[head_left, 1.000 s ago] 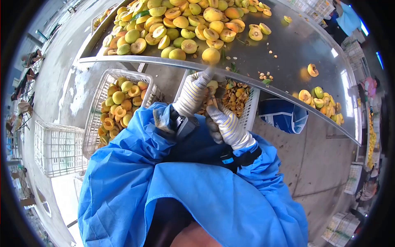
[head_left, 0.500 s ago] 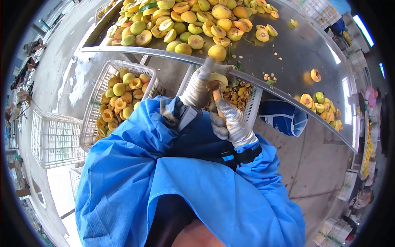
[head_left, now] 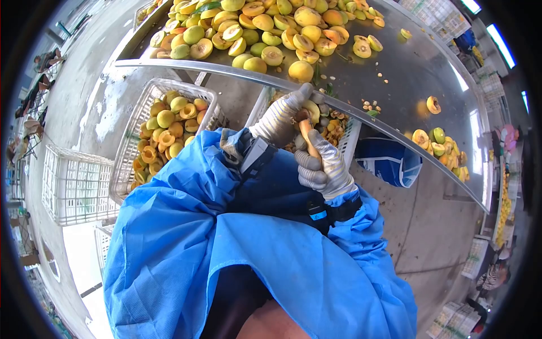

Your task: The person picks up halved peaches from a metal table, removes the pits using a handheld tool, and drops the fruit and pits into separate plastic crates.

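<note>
My left hand [head_left: 284, 117], in a striped glove, is closed round a halved yellow fruit [head_left: 311, 109] just below the table's edge. In my right hand [head_left: 323, 164], also gloved, is the wooden handle [head_left: 305, 131] of a tool. The tool's far end meets the fruit and is hidden there. Beneath both hands stands a white crate [head_left: 349, 141] with small fruit pieces or pits in it. Whole and halved fruits [head_left: 262, 22] are heaped on the metal table [head_left: 395, 73] beyond the hands.
A white crate of fruit halves [head_left: 166, 133] stands at the left, beside an upright white crate [head_left: 78, 183]. Under the table's edge at the right is a blue bag [head_left: 389, 161]. More halves [head_left: 440, 148] lie at the table's right end. People sit at the far left.
Both hands have shifted slightly to the right. The left fingers have folded round the fruit, and the right hand with the tool has tilted.
</note>
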Demonstrator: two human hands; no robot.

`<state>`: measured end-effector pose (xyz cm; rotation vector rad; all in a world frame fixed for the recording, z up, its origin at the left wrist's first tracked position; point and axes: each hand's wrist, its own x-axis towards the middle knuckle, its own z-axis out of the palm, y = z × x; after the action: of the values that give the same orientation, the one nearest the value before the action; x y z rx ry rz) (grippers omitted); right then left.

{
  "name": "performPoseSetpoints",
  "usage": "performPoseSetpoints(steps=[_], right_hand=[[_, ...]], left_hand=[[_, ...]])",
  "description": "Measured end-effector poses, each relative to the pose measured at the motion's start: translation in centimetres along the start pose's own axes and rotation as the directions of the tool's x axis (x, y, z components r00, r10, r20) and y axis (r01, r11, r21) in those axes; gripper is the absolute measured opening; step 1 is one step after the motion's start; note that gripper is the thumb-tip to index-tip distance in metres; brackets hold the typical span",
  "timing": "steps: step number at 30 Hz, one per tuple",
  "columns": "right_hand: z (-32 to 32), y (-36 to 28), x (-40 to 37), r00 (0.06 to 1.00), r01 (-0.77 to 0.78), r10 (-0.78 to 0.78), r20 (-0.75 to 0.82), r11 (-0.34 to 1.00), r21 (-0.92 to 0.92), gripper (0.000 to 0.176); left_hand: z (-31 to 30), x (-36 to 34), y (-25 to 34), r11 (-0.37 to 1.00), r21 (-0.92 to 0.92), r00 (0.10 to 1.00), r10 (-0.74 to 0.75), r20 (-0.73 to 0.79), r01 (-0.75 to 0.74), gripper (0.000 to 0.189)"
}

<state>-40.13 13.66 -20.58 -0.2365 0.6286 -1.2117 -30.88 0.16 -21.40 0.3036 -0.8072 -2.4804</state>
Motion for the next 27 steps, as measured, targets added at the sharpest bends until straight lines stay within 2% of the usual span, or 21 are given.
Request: performPoseSetpoints(steps=[2,5,8,11,13,14,15,16,17,18,19,20,22,25,26,27], right_hand=[[-0.4,-0.2,0.1,0.996,-0.037,0.032,0.085,0.998,0.057,0.035],[-0.5,-0.1,0.3,0.984,-0.081,0.052,0.173,0.983,0.162,0.036],[-0.7,-0.2,0.4,0.973,-0.068,0.028,0.23,0.983,0.17,0.039],[0.3,-1.0,0.1,0.967,-0.024,0.023,0.253,1.0,0.0,0.04],[0.9,-1.8,0.0,0.988,0.152,-0.146,0.052,0.978,-0.145,0.04],[1.2,-2.4,-0.2,0.969,0.232,-0.246,-0.037,0.946,-0.227,0.04],[1.6,-3.1,-0.6,0.935,0.267,-0.335,-0.113,0.879,-0.394,0.04],[0.6,-4.0,-0.1,0.857,0.071,-0.391,-0.335,0.735,-0.674,0.039],[-2.1,-4.8,0.7,0.767,-0.039,-0.637,-0.081,0.079,-0.996,0.036],[-4.2,-5.4,0.9,0.724,-0.244,-0.638,0.261,-0.591,-0.769,0.033],[-3.1,-6.0,0.6,0.712,-0.234,-0.682,0.166,-0.453,-0.86,0.034],[-1.7,-6.6,0.2,0.691,-0.138,-0.719,0.075,-0.232,-0.963,0.034],[-1.3,-8.3,0.5,0.631,-0.238,-0.771,0.088,-0.301,-0.924,0.035],[-0.4,-9.7,0.8,0.715,-0.385,-0.694,0.087,-0.494,-0.779,0.037],[0.0,-9.6,0.2,0.679,-0.264,-0.706,0.202,-0.492,-0.83,0.037],[0.9,-9.3,-0.2,0.587,-0.171,-0.745,0.317,-0.497,-0.851,0.037]], left_hand=[[-0.5,0.3,-0.1,1.0,0.001,0.999,0.013,0.051,-0.013,0.041],[0.0,0.1,0.3,1.0,0.007,0.999,-0.002,0.043,0.001,0.04],[0.2,0.3,0.8,0.995,-0.063,0.995,-0.075,0.059,0.079,0.043],[-0.1,0.9,0.6,0.979,-0.145,0.99,-0.143,-0.005,0.141,0.046],[-1.6,1.4,0.5,0.987,-0.158,0.996,-0.034,-0.078,0.022,0.046],[-2.4,1.6,0.7,0.987,-0.158,0.994,0.018,-0.112,-0.035,0.046],[-2.7,1.4,1.4,0.991,-0.072,0.988,0.101,-0.113,-0.109,0.037],[-3.1,1.3,1.9,0.975,0.092,0.965,0.214,-0.15,-0.201,0.034],[-3.4,1.2,2.1,0.929,0.252,0.934,0.318,-0.164,-0.272,0.031],[-3.6,1.0,1.7,0.859,0.401,0.9,0.407,-0.157,-0.319,0.028],[-3.0,0.4,1.8,0.786,0.526,0.89,0.442,-0.111,-0.324,0.023],[-2.5,-0.3,2.0,0.714,0.649,0.922,0.384,-0.049,-0.262,0.024],[-2.5,-1.4,1.6,0.544,0.808,0.939,0.343,0.031,-0.226,0.025],[-1.9,-4.1,4.1,0.564,0.814,0.967,0.253,-0.01,-0.14,0.027],[-2.1,-5.0,5.3,0.586,0.803,0.969,0.244,-0.046,-0.109,0.028],[-2.7,-6.2,7.2,0.599,0.797,0.962,0.255,-0.099,-0.076,0.029]])
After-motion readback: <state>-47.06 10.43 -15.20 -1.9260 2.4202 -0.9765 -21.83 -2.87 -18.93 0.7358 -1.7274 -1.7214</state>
